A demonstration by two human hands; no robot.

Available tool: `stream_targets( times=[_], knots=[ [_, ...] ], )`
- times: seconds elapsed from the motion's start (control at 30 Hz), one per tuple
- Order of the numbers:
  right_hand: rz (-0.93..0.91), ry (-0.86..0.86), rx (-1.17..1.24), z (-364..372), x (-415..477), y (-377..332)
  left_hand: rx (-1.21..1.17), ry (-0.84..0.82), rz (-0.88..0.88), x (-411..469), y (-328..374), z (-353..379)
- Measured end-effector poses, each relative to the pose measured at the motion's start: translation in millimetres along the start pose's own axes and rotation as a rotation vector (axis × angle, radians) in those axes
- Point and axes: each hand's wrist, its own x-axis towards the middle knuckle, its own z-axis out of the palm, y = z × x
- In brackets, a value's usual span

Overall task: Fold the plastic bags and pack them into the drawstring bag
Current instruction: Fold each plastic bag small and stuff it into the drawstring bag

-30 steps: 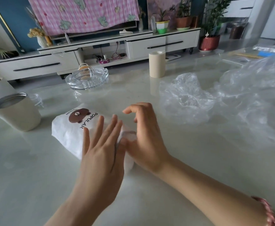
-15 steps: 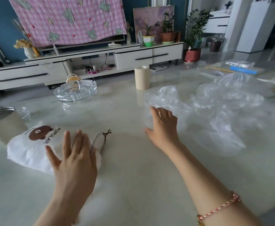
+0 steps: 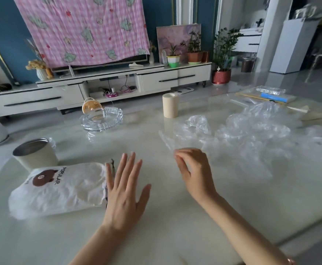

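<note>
A white drawstring bag [image 3: 61, 190] with a brown bear print and the word POPULAR lies flat on the pale table at the left. Its gathered mouth with a dark cord points right. My left hand [image 3: 125, 190] hovers with straight spread fingers just right of that mouth and holds nothing. My right hand [image 3: 195, 172] sits a little further right, fingers loosely curled, at the near edge of a heap of clear crumpled plastic bags [image 3: 251, 134]. I cannot tell whether its fingertips touch the plastic.
A metal-rimmed cream cup [image 3: 35, 156] stands behind the drawstring bag. A glass ashtray [image 3: 102, 121] and a beige cylinder [image 3: 170, 105] stand further back. Flat items including a blue strip [image 3: 274, 97] lie at the far right. The table's near edge [image 3: 309, 238] runs at lower right.
Both hands have left the drawstring bag. My right hand moved right to the plastic heap and its fingers curled. My left hand slid off the bag to its mouth side.
</note>
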Motion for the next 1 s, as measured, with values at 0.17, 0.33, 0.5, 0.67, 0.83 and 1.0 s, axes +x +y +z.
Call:
stream_targets(
  times=[0.17, 0.33, 0.5, 0.67, 0.83, 1.0],
  knots=[
    [-0.149, -0.267, 0.044, -41, -60, -33, -0.142, -0.235, 0.303, 2, 3, 8],
    [0.112, -0.584, 0.060, -74, -82, -27, -0.255, -0.385, 0.341, -25, 3, -4],
    [-0.025, -0.604, -0.035, -74, -91, -30, -0.204, -0.392, 0.211, -55, 14, -50],
    [-0.035, -0.668, 0.008, -70, -87, -42, -0.190, -0.417, 0.147, -74, 21, -64],
    [0.076, -0.695, 0.013, -81, -87, -41, -0.252, -0.488, 0.119, -76, 20, -67],
    [0.282, -0.874, 0.110, -72, -53, -49, -0.374, -0.403, -0.300, -64, 33, -71]
  ],
)
